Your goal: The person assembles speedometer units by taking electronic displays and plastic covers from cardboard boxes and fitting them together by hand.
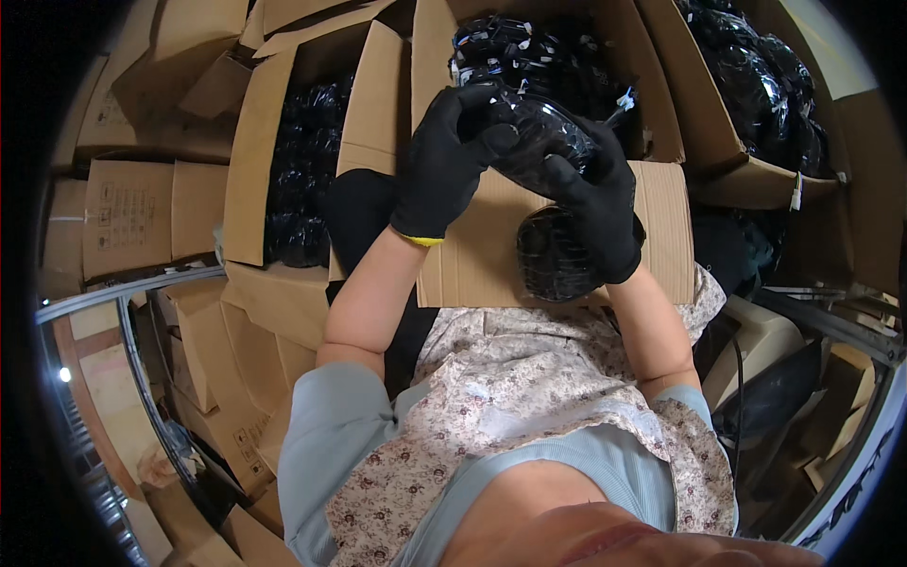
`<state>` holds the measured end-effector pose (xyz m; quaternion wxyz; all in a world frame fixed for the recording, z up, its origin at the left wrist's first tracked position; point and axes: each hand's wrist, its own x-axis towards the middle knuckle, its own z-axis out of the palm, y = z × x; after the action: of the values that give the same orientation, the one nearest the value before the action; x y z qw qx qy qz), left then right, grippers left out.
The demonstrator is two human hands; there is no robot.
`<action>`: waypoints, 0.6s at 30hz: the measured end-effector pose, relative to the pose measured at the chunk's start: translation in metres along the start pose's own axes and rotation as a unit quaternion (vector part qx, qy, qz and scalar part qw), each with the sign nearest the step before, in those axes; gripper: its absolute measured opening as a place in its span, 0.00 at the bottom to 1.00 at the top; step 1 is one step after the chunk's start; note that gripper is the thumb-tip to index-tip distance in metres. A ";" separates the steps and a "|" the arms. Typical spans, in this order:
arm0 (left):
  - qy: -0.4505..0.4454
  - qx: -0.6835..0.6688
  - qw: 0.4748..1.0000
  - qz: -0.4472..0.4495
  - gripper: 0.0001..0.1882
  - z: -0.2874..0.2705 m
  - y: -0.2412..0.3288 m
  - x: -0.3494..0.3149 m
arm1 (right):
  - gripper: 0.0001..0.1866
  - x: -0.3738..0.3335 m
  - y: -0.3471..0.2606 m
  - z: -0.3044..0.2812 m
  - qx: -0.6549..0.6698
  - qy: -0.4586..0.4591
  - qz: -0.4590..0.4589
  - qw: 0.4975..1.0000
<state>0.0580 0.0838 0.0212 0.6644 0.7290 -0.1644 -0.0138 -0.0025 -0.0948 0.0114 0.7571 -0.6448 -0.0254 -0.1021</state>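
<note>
Both my hands wear black gloves; the left one has a yellow cuff edge. Between them, above a cardboard flap [472,246], is a rounded, glossy black item in clear plastic wrap [540,142]. My left hand [439,165] grips its left end with thumb and fingers. Around its right end, my right hand [605,203] is closed. A second black wrapped bundle [553,257] rests on the flap under my right hand, partly hidden by it; contact there is unclear. Just beyond, an open carton [432,57] holds many black items with small white connectors [524,44].
At the left, a tall open carton [248,180] contains stacked black wrapped pieces [307,161]. Another carton [746,180] at the far right is filled with shiny black bundles [756,90]. Folded cardboard [132,213] and a metal rail [142,283] lie farther left.
</note>
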 end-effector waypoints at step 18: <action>-0.011 -0.080 0.997 -0.001 0.20 0.012 0.008 -0.014 | 0.14 -0.007 -0.009 -0.010 -0.049 0.018 -0.020 0.998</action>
<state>0.0402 0.0754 0.0247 0.7186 0.6736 -0.1693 -0.0356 -0.0119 -0.1052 0.0173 0.7229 -0.6783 -0.0201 -0.1300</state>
